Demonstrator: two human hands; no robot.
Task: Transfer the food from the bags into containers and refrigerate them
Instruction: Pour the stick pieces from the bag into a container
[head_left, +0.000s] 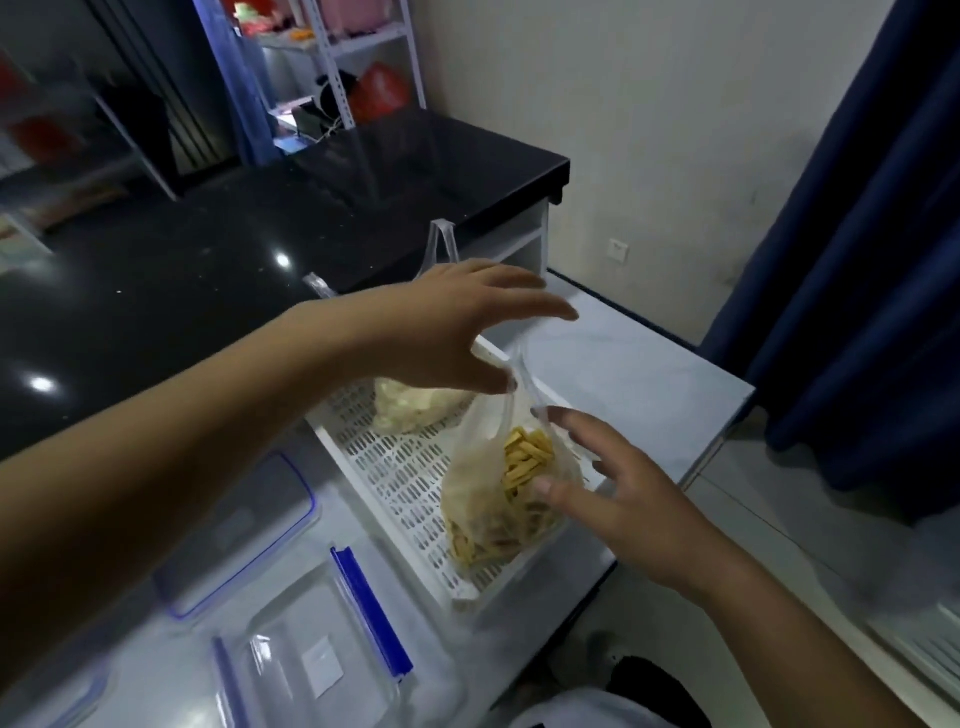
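the left forearm crosses low in front, over a clear container (306, 670) with blue clips on the pale desk (639, 374). the left hand (457, 332) pinches the top of a thin plastic bag (511, 499) between thumb and finger, the other fingers spread wide. the right hand (608, 493) is open, fingers splayed against the bag's side, not gripping. the bag, full of yellow sticks, stands in a white perforated basket (395, 483) beside a second bag of pale food (410, 408). the pinch looks slight: the film could slip or tear, and the sticks could spill through the basket's holes.
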